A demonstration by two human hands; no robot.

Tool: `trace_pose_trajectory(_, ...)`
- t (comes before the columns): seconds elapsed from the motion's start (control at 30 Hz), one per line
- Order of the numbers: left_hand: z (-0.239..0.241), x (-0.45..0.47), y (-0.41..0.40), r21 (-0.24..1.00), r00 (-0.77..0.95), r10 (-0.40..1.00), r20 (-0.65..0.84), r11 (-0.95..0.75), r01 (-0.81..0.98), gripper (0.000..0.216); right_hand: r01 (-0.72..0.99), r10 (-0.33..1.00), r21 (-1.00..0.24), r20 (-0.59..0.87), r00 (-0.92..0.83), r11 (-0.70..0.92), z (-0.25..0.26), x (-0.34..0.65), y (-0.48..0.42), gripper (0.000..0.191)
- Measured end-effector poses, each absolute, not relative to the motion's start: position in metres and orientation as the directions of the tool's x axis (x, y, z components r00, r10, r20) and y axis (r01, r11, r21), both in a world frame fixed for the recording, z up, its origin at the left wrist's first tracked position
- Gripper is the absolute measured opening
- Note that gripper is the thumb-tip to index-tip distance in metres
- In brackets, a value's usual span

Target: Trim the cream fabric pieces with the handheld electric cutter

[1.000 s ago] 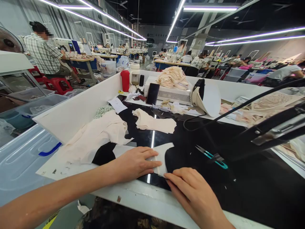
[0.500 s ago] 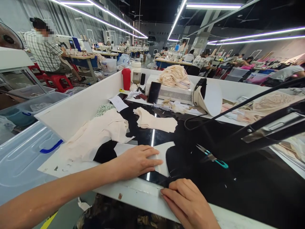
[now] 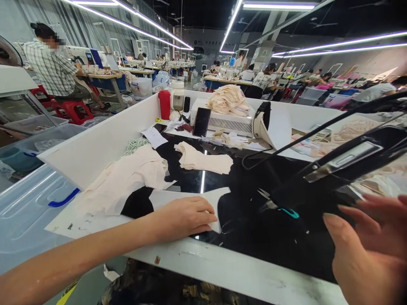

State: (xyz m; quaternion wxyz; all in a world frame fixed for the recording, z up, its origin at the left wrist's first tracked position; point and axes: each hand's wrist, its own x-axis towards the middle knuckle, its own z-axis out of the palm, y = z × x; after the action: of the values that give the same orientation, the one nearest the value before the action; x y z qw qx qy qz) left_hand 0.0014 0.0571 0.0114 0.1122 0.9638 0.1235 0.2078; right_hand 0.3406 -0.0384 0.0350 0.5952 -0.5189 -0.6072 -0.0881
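Observation:
My left hand (image 3: 190, 217) lies palm down over a pale cut piece (image 3: 224, 195) on the black glossy tabletop (image 3: 248, 228), its fingers slightly bent and resting on the piece. Part of the piece is hidden under the hand. My right hand (image 3: 365, 250) is raised at the right, fingers apart and holding nothing, a little blurred. It is nearest to a black lever arm with a metal plate (image 3: 343, 163). Thread snips with teal handles (image 3: 288, 212) lie on the tabletop between the two hands.
A stack of cream fabric pieces (image 3: 203, 159) lies beyond my left hand, with a larger cream pile (image 3: 124, 180) to the left. Behind stand a phone (image 3: 202, 122), a red cup (image 3: 164, 104) and a white vented box (image 3: 230, 123). A black cable (image 3: 286, 153) curves in from the right.
My right hand has left the table's front edge and moved right and up, its fingers spreading. My left hand stays on the pale piece. The view has shifted slightly.

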Motion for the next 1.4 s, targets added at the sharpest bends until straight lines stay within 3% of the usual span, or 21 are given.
trace_pose_trajectory(0.03, 0.012, 0.005, 0.055, 0.272, 0.891, 0.276, 0.359, -0.945, 0.184, 0.017, 0.676, 0.495, -0.564, 0.806, 0.325, 0.474, 0.042, 0.339, -0.03, 0.075)
trace_pose_trajectory(0.07, 0.013, 0.008, 0.053, 0.267, 0.902, 0.262, 0.344, -0.948, 0.173, 0.014, 0.592, 0.604, -0.673, 0.712, 0.358, 0.443, 0.049, 0.336, -0.022, 0.081)
trace_pose_trajectory(0.17, 0.013, 0.016, 0.05, 0.228, 0.925, 0.224, 0.307, -0.961, 0.157, 0.012, 0.439, 0.665, -0.734, 0.669, 0.332, 0.519, 0.067, 0.324, 0.001, 0.09)
trace_pose_trajectory(0.27, 0.01, 0.02, 0.05, 0.194, 0.928, 0.227, 0.296, -0.965, 0.174, 0.012, 0.279, 0.669, -0.78, 0.625, 0.402, 0.561, 0.076, 0.313, 0.019, 0.056)
trace_pose_trajectory(0.33, 0.005, 0.022, 0.051, 0.163, 0.923, 0.223, 0.313, -0.97, 0.18, 0.012, 0.194, 0.663, -0.788, 0.601, 0.446, 0.584, 0.079, 0.306, 0.027, 0.045)
trace_pose_trajectory(0.57, -0.002, 0.023, 0.051, 0.046, 0.912, 0.15, 0.382, -0.989, 0.144, 0.022, 0.004, 0.763, -0.809, 0.555, 0.333, 0.587, 0.077, 0.269, 0.019, 0.051)
trace_pose_trajectory(0.77, 0.0, 0.022, 0.047, 0.21, 0.867, 0.262, 0.425, -0.96, 0.187, 0.022, -0.2, 0.755, -0.737, 0.575, 0.315, 0.645, 0.067, 0.226, 0.0, 0.058)
trace_pose_trajectory(0.93, -0.004, 0.022, 0.046, 0.319, 0.845, 0.319, 0.43, -0.929, 0.188, 0.019, -0.229, 0.731, -0.705, 0.578, 0.362, 0.671, 0.06, 0.207, -0.002, 0.055)
trace_pose_trajectory(1.4, -0.005, 0.023, 0.047, 0.387, 0.839, 0.339, 0.425, -0.906, 0.17, 0.017, -0.16, 0.735, -0.742, 0.562, 0.379, 0.651, 0.053, 0.202, 0.0, 0.049)
